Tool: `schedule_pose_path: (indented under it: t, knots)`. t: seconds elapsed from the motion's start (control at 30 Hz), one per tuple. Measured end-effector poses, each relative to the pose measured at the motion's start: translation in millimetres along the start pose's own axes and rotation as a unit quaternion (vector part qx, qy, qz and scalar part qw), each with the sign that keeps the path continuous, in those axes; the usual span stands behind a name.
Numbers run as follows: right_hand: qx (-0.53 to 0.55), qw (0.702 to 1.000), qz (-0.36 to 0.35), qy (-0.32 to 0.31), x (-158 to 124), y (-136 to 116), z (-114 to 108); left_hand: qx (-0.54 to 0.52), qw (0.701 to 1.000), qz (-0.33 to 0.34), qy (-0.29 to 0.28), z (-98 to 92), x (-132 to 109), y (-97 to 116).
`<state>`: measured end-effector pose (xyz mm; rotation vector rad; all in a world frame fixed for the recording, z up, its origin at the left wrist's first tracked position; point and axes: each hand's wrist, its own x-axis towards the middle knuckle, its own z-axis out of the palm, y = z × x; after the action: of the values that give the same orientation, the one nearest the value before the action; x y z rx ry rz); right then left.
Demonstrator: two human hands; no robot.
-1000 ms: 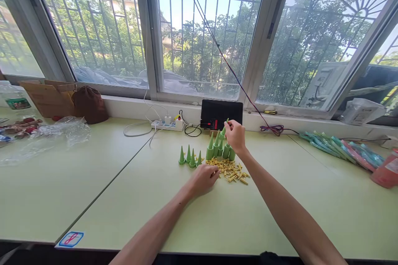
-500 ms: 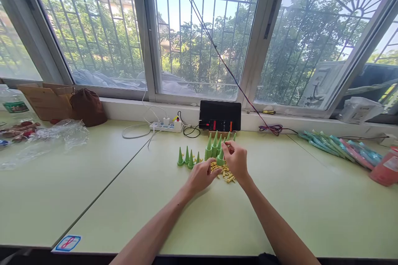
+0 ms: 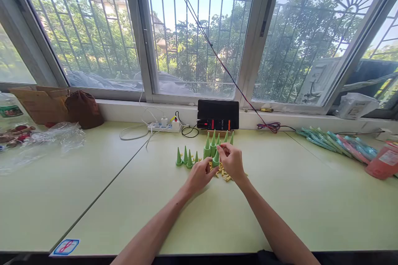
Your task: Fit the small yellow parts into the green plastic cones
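Several small green cones (image 3: 186, 158) stand on the pale green table (image 3: 217, 211) near the window. A heap of small yellow pieces (image 3: 224, 172) lies just in front of them. My left hand (image 3: 200, 174) rests curled at the heap's left edge, fingers pinched together; what they hold is hidden. My right hand (image 3: 231, 162) hovers over the heap with fingers bent, pinching a green cone (image 3: 216, 158) beside the taller cones (image 3: 211, 145).
A black device with red lights (image 3: 218, 114) leans on the sill behind the cones, next to a white power strip (image 3: 164, 126) with cables. Crumpled plastic (image 3: 49, 138), a brown pouch (image 3: 83, 108) and a cardboard box (image 3: 37, 101) sit left. Coloured packets (image 3: 338, 143) lie right.
My right hand came down from above the tall cones to the heap, towards my left hand. The left hand shifted slightly up to meet it.
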<state>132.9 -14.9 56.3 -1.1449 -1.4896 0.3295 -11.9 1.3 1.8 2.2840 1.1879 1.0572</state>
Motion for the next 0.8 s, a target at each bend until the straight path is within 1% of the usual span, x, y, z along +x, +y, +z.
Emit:
schedule_pose_path:
  t: [0.1, 0.2, 0.3, 0.4, 0.53, 0.63, 0.67, 0.7, 0.8]
  knots:
    - [-0.01, 1.0, -0.005, 0.017, 4.8, -0.1, -2.7, 0.004, 1.0, -0.008, 0.003, -1.0, -0.2, -0.3]
    - [-0.03, 0.998, -0.012, 0.056, 12.8, -4.0, -8.3, 0.027, 1.0, -0.006, 0.004, -0.4, -1.1, -1.2]
    - [-0.045, 0.996, -0.02, 0.08, 19.9, -5.2, -13.5, 0.025, 0.999, -0.011, 0.023, 0.9, -1.1, -1.9]
    - [-0.055, 0.993, -0.024, 0.099, 22.0, 1.1, -14.5, 0.027, 0.998, -0.022, 0.051, 1.1, -0.4, -2.8]
    - [-0.039, 0.993, -0.009, 0.11, 18.2, 13.6, -11.1, 0.05, 0.996, -0.044, 0.06, -0.2, -0.6, -3.9]
    - [-0.045, 0.984, 0.0, 0.171, 16.1, 19.6, -9.5, 0.049, 0.995, -0.057, 0.065, -1.3, -1.2, -3.3]
    - [-0.051, 0.982, -0.003, 0.182, 16.0, 21.6, -9.3, 0.047, 0.995, -0.058, 0.07, -1.6, -1.3, -2.9]
    - [-0.058, 0.982, -0.009, 0.182, 16.2, 24.0, -9.1, 0.044, 0.994, -0.058, 0.076, -1.8, -1.2, -2.5]
    - [-0.091, 0.987, -0.034, 0.125, 16.5, 35.2, -7.2, 0.032, 0.993, -0.054, 0.099, -1.8, -1.0, -1.4]
